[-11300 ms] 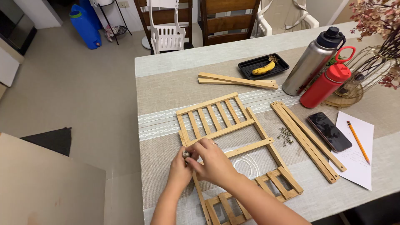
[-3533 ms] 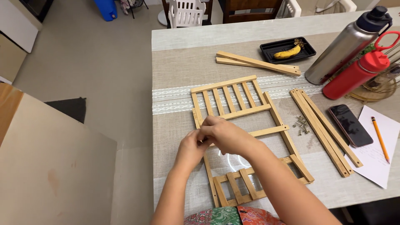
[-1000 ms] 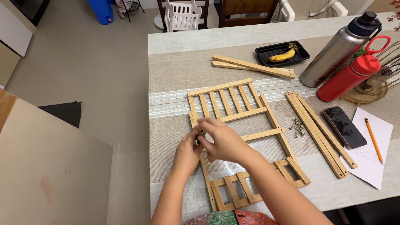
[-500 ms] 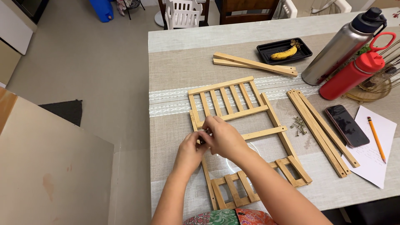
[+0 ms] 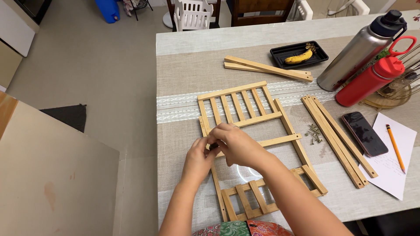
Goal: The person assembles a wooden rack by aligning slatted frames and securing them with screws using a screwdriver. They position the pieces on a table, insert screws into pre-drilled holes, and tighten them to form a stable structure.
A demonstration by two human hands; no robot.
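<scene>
Covering the wooden frame (image 5: pixel 245 109), hands (image 5: pixel 218 146) seemingly pinch something hidden.

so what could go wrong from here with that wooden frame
Both the left hand and right hand crowd one joint on the bamboo slatted frame, so whatever small part they pinch may slip unseen. The loose screws lie near the frame's rail; shifting it could scatter them.
</scene>
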